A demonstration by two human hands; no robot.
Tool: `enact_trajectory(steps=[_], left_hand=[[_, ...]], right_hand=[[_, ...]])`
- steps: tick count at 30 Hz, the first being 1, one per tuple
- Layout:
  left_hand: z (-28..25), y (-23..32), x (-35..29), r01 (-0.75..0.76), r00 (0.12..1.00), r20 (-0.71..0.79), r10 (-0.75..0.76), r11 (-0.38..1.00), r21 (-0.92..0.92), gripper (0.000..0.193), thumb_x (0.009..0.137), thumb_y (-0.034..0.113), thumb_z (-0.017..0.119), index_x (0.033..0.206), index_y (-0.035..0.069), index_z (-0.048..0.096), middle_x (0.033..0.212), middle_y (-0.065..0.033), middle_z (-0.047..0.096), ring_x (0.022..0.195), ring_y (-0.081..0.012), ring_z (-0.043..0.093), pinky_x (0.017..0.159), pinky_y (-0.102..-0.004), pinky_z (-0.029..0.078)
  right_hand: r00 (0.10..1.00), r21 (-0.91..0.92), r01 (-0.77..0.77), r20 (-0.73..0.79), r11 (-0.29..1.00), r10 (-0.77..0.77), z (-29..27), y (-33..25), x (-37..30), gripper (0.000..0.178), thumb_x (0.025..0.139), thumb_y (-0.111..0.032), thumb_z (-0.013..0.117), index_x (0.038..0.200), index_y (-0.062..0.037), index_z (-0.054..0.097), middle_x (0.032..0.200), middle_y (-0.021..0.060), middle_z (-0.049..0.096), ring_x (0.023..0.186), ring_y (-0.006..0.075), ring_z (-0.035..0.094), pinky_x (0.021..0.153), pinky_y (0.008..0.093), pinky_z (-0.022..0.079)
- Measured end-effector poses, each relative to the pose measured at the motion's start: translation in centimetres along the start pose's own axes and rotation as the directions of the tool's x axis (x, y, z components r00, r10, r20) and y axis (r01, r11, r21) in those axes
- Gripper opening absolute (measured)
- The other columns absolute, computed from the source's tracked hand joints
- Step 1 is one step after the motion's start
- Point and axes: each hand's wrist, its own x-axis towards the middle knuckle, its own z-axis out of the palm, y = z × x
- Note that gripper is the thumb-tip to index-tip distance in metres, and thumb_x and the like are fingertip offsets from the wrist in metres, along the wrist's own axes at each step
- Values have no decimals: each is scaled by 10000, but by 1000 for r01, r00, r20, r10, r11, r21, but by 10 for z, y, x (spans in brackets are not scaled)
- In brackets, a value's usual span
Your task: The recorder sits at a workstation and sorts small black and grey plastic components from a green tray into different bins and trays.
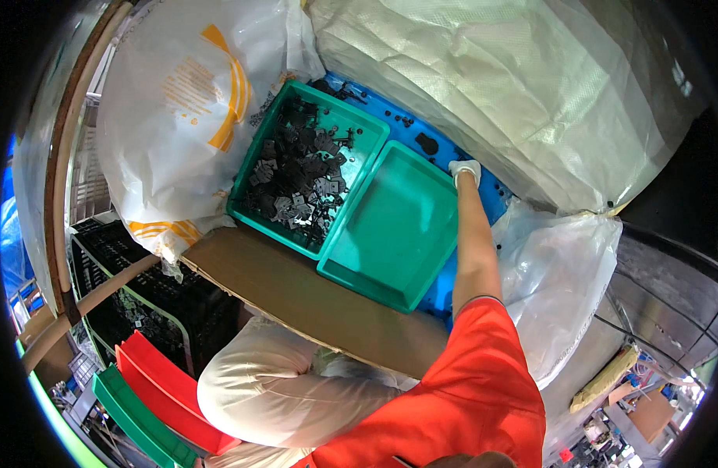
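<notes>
Big woven white sack (pixel 515 86) fills the top right, a second white sack with orange print (pixel 187 101) sits top left, and a smaller clear-white plastic bag (pixel 561 281) lies at the right. Between them is a blue pallet (pixel 421 132), partly covered, with loose black bits on its far part. A brown cardboard sheet (pixel 296 296) runs along the pallet's near edge. On the pallet sit two green trays side by side, touching: the left tray (pixel 253 175) holds a heap of small black parts (pixel 300 175); the empty green tray (pixel 398 226) is tilted, nearer the pallet's right side. Black crate (pixel 140 304) and stacked red and green trays (pixel 156 398) at lower left. Right hand (pixel 465 171), white-gloved, arm stretched out from an orange sleeve, fingers curled onto the empty tray's far right corner. Left hand not visible.
</notes>
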Motion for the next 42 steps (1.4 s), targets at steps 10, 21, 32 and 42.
enact_trajectory(steps=[10, 21, 32, 42], left_hand=[[-57, 14, -18, -22, 999, -34, 23, 1000, 17, 390, 727, 357, 581, 1010, 89, 598, 1061, -83, 600, 978, -307, 527, 753, -509, 417], [-123, 26, -46, -63, 987, -153, 53, 996, -60, 350, 751, 383, 555, 984, 128, 616, 981, -65, 638, 908, -287, 572, 772, -513, 383], [-77, 62, -110, -198, 951, -257, 173, 977, -75, 344, 738, 302, 619, 988, 66, 594, 930, -109, 641, 788, -300, 614, 661, -452, 489], [-49, 63, -152, -184, 941, -300, 158, 981, -61, 345, 748, 285, 615, 985, 36, 587, 912, -120, 643, 767, -297, 623, 654, -434, 510]], right_hand=[[689, -209, 721, 120, 661, -714, -8, -47, -46, 431, 672, -374, 708, 1036, -162, 615, 957, 142, 643, 932, 302, 606, 813, 398, 472], [686, -113, 721, -20, 684, -727, -2, -55, -69, 256, 726, -330, 653, 877, -124, 660, 859, 147, 650, 811, 308, 621, 719, 386, 485], [353, 619, 732, 13, 285, -936, 10, -101, -230, 390, 757, -376, 646, 977, -54, 624, 973, 158, 620, 937, 288, 582, 820, 375, 445], [273, -491, 871, 475, 5, -837, -2, -96, -65, 470, 731, -188, 662, 1160, -137, 478, 1107, 185, 500, 974, 346, 558, 811, 450, 460]])
